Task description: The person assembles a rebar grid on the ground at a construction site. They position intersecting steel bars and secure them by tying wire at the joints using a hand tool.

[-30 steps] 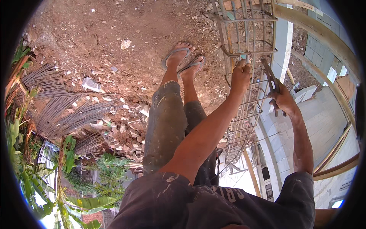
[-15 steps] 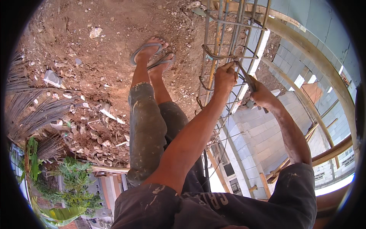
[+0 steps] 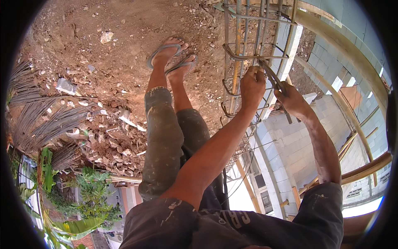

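A cage of rusty reinforcing bars (image 3: 236, 39) with bent stirrups (image 3: 248, 57) stands in front of me. My right hand (image 3: 292, 101) is closed round the handles of a pair of dark metal pincers (image 3: 271, 75). Their jaw end meets the bars just below a stirrup, beside my left fingertips. My left hand (image 3: 253, 88) is closed against the cage, its thumb and fingers pressed together. Whatever it pinches is hidden. A thin wire (image 3: 250, 166) hangs in a curve below the cage.
Bundles of thin rods (image 3: 39, 120) and broken rubble (image 3: 120, 153) lie on the dirt at left. Grey block walls (image 3: 300, 137) and bamboo poles (image 3: 344, 47) rise at right. My sandalled feet (image 3: 176, 54) stand on bare soil left of the cage.
The view has shifted slightly, moving the scene a little to the right. The pincers' handles show a wider gap between them. Both hands remain at the same stirrup.
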`<state>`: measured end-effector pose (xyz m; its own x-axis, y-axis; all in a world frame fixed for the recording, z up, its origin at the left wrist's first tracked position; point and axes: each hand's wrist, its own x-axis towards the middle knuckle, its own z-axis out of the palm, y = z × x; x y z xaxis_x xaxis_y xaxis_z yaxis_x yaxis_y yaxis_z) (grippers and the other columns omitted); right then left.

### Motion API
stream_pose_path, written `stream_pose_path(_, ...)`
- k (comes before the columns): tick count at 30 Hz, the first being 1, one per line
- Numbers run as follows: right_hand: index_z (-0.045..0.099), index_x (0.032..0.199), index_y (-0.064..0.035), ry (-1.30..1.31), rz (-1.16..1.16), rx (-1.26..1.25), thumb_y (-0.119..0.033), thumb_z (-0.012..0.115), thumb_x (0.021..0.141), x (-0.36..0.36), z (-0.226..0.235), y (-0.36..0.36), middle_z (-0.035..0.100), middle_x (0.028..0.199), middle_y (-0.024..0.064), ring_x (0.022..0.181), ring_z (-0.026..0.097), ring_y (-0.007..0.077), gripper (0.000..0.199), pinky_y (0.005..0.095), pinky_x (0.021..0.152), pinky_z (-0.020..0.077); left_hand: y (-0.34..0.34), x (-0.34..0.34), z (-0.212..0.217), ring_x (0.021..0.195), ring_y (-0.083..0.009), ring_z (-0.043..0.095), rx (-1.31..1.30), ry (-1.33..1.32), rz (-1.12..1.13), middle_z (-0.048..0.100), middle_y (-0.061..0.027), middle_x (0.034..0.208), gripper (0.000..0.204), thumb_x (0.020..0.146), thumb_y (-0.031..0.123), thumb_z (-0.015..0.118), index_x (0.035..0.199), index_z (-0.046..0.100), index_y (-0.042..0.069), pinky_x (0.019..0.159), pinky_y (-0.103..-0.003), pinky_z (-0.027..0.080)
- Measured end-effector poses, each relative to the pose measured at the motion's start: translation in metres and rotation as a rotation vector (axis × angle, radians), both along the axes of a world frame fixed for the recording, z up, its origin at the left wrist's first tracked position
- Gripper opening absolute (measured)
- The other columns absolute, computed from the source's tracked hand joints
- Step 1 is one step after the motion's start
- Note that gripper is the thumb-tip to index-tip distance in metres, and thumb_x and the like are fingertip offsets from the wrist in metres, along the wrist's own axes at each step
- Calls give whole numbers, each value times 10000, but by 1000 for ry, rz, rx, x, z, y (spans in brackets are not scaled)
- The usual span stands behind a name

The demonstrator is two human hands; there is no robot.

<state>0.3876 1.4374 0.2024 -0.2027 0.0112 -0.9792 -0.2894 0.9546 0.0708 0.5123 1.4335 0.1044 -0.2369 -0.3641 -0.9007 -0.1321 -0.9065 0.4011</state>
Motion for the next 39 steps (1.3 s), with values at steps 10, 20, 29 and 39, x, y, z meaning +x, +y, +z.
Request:
stream_pose_path(10, 512, 1282, -16, 152, 583, -192, -402, 796, 707, -1, 63, -20, 589, 1074, 235, 1013, 586, 298, 749, 449, 876, 436, 0, -56, 33, 729, -231, 587, 651, 431, 718, 543, -60, 773, 228, 974, 248, 528, 837, 528, 66, 744, -411, 508)
stream_pose_path(20, 482, 1221, -10, 484, 1101, -359, -148, 658, 792, -48, 22, 32, 573, 993, 169, 1020, 573, 340, 484, 461, 864, 442, 1, -117, 23, 569, -204, 576, 745, 33, 891, 524, -51, 657, 127, 894, 150, 575, 835, 527, 48, 577, -356, 514)
stream_pose_path(29, 554, 981, -36, 212, 844, -377, -163, 565, 877, -91, -13, 38, 653, 837, 155, 774, 653, 360, 164, 470, 683, 509, 16, -89, 12, 930, -230, 611, 531, 335, 532, 590, -112, 1003, 381, 874, 389, 683, 1038, 521, 85, 915, -380, 453)
stream_pose_path(39, 521, 1248, 3, -501, -881, 67, -477, 401, 1010, -6, 19, 50, 647, 1128, 227, 943, 673, 324, 549, 427, 825, 545, 7, -10, 10, 784, -199, 675, 629, 401, 257, 682, -76, 943, 608, 800, 580, 692, 1081, 588, 51, 616, -326, 582)
